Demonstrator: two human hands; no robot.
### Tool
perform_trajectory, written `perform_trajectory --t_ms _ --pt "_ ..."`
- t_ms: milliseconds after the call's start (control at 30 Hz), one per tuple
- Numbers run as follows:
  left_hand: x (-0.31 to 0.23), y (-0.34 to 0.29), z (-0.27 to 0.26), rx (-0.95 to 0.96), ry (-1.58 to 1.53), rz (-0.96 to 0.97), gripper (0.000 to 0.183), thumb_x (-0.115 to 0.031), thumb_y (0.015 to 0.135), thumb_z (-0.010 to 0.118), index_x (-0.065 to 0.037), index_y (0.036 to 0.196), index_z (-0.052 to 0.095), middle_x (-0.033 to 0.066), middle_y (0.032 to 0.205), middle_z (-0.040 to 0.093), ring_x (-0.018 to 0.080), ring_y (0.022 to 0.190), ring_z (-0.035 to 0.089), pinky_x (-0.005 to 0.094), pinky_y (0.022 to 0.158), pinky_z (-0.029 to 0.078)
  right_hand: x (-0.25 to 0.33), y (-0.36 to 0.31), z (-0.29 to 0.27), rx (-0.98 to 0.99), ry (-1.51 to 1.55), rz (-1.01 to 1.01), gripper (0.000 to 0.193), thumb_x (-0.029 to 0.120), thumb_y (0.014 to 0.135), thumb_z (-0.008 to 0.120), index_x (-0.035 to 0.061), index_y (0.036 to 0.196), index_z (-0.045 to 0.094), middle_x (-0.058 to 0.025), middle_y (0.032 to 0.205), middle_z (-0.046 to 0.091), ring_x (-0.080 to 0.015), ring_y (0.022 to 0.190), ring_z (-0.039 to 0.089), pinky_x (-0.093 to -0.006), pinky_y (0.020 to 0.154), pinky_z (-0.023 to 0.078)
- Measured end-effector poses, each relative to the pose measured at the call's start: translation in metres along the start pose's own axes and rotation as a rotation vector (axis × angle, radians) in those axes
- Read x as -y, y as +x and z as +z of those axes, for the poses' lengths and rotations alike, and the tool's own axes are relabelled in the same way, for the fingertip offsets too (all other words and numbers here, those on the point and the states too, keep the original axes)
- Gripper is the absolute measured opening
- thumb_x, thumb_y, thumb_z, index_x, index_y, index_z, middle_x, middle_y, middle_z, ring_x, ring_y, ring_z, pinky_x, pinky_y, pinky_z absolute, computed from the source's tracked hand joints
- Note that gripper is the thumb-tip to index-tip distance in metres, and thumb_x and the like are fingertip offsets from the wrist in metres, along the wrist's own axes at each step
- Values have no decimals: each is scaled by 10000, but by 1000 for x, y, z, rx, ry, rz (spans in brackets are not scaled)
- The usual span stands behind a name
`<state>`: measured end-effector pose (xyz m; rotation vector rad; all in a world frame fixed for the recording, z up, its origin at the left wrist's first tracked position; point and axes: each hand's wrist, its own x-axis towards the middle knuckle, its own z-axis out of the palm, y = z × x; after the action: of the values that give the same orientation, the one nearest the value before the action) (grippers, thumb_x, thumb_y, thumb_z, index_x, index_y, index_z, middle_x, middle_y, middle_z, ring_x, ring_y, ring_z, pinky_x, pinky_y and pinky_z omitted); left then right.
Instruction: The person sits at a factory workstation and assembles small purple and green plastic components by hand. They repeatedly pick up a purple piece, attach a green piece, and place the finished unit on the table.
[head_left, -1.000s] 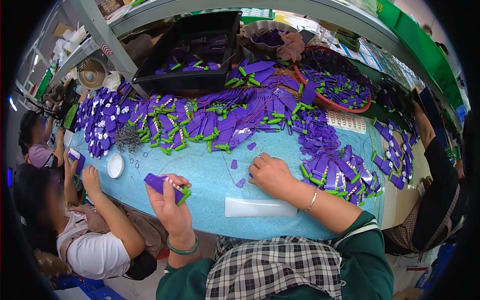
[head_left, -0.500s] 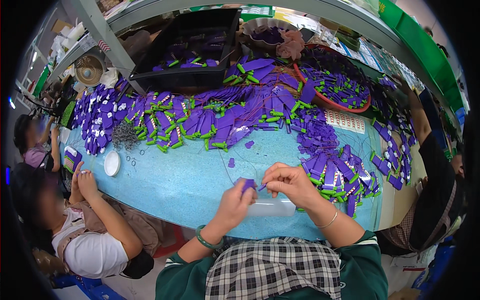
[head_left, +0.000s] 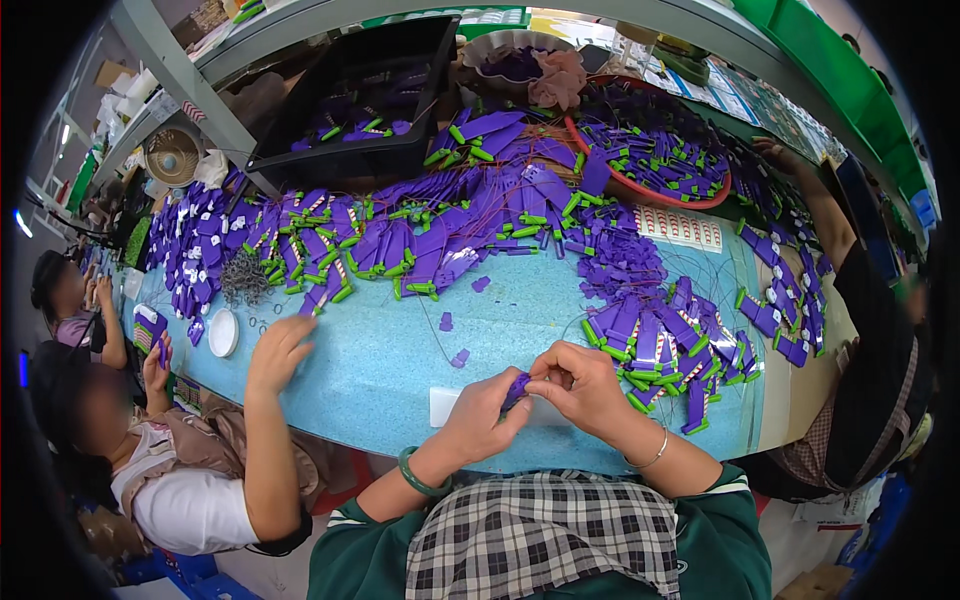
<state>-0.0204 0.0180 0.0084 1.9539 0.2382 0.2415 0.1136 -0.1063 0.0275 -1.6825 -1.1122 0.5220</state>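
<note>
Both our hands meet over the near edge of the blue table (head_left: 380,370): our left hand (head_left: 478,418) and right hand (head_left: 580,385) pinch a small purple tag (head_left: 516,388) between their fingertips, above a white plastic strip (head_left: 445,405). Just right lies a pile of purple tags with green ends (head_left: 660,335); a co-worker's hand (head_left: 278,350) rests further left
</note>
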Motion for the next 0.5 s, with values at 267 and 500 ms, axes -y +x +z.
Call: perform_trajectory --t_ms 267,500 --pt "5 3 10 24 183 62 137 -141 895 540 -7 920 546 133 665 582 304 614 601 381 573 451 -4 2 -9 31 -53 -74 156 103 772 724 21 826 603 -72 727 587 -172 585 576 -273 515 436" --pt "-1 7 20 83 -126 -88 241 -202 955 491 6 935 611 80 681 658 161 604 641 294 567 498 -9 -7 -9 24 50 46 164 121 798 713 8 791 594 -72 695 570 -148 554 559 -270 496 426"
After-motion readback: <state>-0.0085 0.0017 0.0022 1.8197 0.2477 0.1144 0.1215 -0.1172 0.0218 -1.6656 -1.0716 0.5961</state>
